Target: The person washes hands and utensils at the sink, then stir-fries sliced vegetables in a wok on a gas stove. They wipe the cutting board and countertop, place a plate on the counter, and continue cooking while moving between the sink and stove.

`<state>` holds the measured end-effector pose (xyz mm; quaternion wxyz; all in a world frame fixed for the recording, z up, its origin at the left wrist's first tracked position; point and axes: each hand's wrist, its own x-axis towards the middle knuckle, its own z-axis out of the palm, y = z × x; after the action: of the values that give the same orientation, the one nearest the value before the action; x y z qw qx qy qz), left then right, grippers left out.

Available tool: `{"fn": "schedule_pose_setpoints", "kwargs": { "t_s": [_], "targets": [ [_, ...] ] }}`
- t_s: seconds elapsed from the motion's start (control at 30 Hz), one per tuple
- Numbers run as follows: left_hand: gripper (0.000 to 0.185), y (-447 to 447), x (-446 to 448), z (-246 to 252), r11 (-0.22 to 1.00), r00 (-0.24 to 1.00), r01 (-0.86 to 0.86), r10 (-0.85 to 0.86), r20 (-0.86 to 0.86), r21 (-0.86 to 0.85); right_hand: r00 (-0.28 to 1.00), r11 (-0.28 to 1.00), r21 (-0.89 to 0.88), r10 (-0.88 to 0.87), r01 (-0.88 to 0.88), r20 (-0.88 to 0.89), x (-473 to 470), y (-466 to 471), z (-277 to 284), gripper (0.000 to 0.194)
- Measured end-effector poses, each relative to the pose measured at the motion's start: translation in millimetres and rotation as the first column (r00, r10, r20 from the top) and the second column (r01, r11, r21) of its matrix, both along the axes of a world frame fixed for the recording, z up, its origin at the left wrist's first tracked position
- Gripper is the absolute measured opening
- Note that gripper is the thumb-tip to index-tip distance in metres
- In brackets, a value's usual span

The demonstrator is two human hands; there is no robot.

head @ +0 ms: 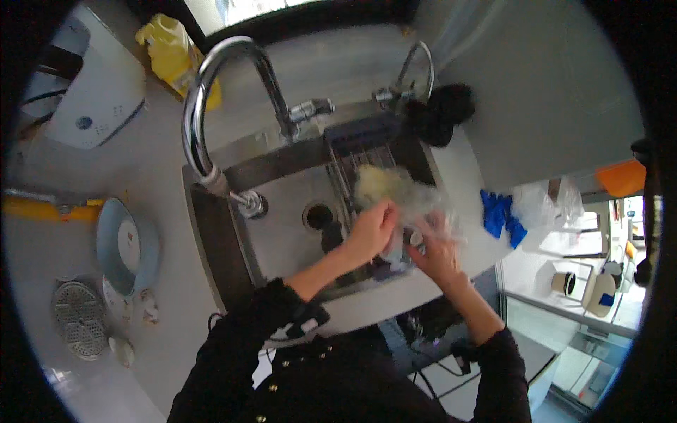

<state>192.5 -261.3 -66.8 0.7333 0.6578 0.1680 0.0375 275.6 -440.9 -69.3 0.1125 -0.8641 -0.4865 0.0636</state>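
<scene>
Over the right part of a stainless steel sink [280,232], my left hand [373,227] grips the near edge of a clear plastic bag [418,198]. A pale yellow item, too blurred to name, shows at the bag's far left part [378,182]. Just to the right, my right hand [436,251] is at the bag's near right side, fingers bent and blurred; whether it grips the plastic is hard to tell. Beneath the bag, a metal wire rack [373,157] spans the sink, partly hidden.
A tall chrome faucet [198,106] arches over the sink's left side. Left on the counter are a light blue basin [108,248], a perforated metal disc [80,320] and a yellow bottle [172,55]. Blue gloves [497,214] lie right of the sink, beside clear plastic bags [539,203].
</scene>
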Motion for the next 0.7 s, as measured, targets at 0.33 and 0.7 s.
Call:
{"fn": "schedule_pose_setpoints", "kwargs": {
  "t_s": [0.33,0.7],
  "targets": [
    [0.014,4,-7,-22,0.903,0.998,-0.06,0.041,-0.054,-0.425,-0.452,0.684,-0.209,0.196,0.699,-0.87,-22,-28,42,0.063],
    [0.093,21,-98,31,0.899,0.97,0.055,-0.151,0.188,0.435,-0.502,0.863,-0.073,0.22,0.5,-0.836,-55,4,25,0.072]
  ]
}}
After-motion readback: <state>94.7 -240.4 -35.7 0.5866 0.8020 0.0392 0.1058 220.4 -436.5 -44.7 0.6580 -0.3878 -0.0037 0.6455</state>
